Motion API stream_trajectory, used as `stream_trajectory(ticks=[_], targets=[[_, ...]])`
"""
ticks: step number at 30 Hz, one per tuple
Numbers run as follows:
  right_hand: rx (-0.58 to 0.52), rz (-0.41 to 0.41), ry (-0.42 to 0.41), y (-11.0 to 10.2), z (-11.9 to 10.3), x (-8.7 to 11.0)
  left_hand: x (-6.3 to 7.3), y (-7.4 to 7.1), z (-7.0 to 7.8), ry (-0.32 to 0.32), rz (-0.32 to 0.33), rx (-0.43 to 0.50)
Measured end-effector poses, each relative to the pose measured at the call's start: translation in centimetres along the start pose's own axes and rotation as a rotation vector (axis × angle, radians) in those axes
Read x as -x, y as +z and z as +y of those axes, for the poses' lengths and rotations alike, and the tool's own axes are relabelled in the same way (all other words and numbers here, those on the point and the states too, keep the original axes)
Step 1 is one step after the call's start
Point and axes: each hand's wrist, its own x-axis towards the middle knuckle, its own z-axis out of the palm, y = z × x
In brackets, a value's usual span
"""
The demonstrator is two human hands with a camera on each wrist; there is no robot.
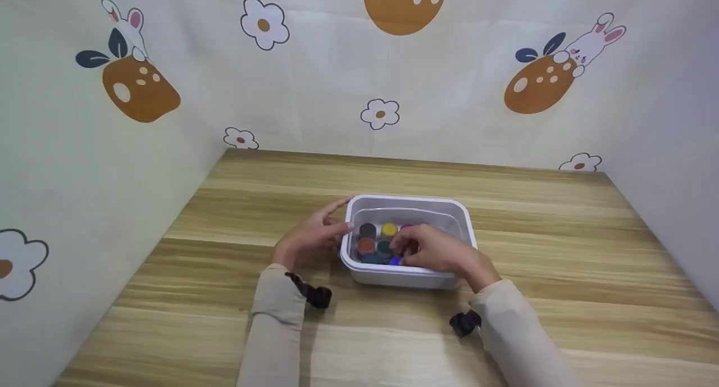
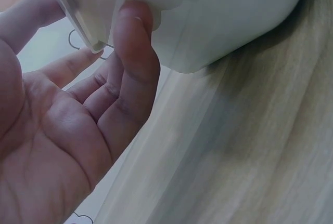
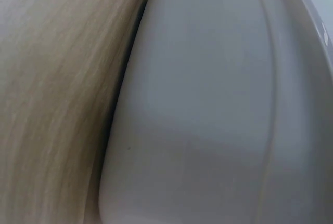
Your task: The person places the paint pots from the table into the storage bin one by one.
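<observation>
A white plastic box (image 1: 404,278) stands on the table with small round pots inside, among them a dark one (image 1: 367,230), a yellow one (image 1: 388,230), an orange-red one (image 1: 366,245) and a dark green one (image 1: 384,248). My left hand (image 1: 309,233) grips the box's left end, thumb over the rim; in the left wrist view its curled fingers (image 2: 136,52) meet the outer wall. Reaching over the near rim, my right hand (image 1: 441,249) pinches a blue pot (image 1: 395,260) low in the box, partly hidden by the fingers. Only the box's outside (image 3: 203,99) fills the right wrist view.
The wood-grain table (image 1: 269,201) extends around the box. Behind it and at the left hangs a pale curtain (image 1: 320,78) with flower and orange-fruit prints. A black camera mount (image 1: 317,297) sits on the left wrist, another (image 1: 465,323) on the right.
</observation>
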Motion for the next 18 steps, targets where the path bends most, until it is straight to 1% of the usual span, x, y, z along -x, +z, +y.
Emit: stream_trajectory(ticks=[5,7,9,11,14,16,18], targets=[[-0.029,0.044,0.018,0.1,0.1,0.2,-0.1,0.2,0.0,-0.009,-0.004,0.012],[-0.051,0.084,0.022,0.0,0.2,0.5,-0.1,0.2,0.0,-0.012,-0.002,0.016],[-0.070,0.150,0.027,-0.4,0.2,1.1,-0.1,0.3,0.0,-0.015,-0.002,0.012],[-0.095,0.257,0.022,-1.1,0.3,1.8,-0.2,0.3,0.0,-0.020,0.000,0.010],[-0.126,0.467,0.034,-2.5,0.4,2.9,-0.2,0.2,0.1,-0.016,0.023,0.000],[-0.136,0.630,0.051,-3.6,0.6,3.7,-0.3,0.1,0.1,-0.001,0.068,-0.009],[-0.115,0.785,0.093,-4.6,1.2,4.4,-0.3,0.1,0.2,0.037,0.145,-0.048]])
